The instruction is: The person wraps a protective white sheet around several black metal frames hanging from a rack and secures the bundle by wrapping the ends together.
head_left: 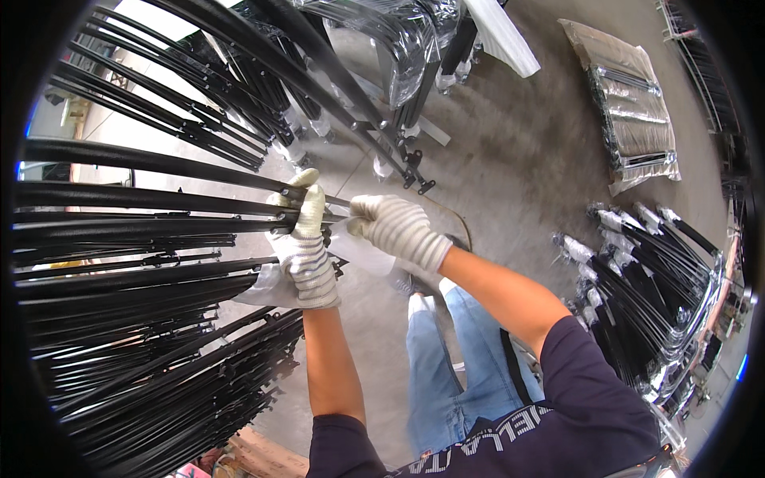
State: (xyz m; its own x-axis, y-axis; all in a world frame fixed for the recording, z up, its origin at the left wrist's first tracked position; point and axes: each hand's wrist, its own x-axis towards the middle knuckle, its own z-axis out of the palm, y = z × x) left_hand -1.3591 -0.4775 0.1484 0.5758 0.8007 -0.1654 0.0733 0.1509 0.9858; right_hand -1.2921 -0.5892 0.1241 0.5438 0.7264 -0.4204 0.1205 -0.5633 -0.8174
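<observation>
Both my hands wear white knitted gloves with grey stripes. At the ends of the long black metal tubes (159, 209), my left hand (305, 247) is wrapped round a tube end, its thumb pointing up. Just to the right, my right hand (398, 229) has its fingers pinched together near that end. From the right hand's fingers hangs a translucent white plastic sleeve (362, 253); the pinch point itself is partly hidden. Another translucent sleeve (271, 288) covers a tube end beside my left wrist.
More black tube frames (183, 382) are stacked at the lower left. Film-wrapped frames (398, 48) stand ahead. A wrapped flat bundle (633, 103) lies on the concrete floor (510, 159) at the far right, and wrapped black tubes (645, 279) stand to the right. A thin hose (458, 219) crosses the floor.
</observation>
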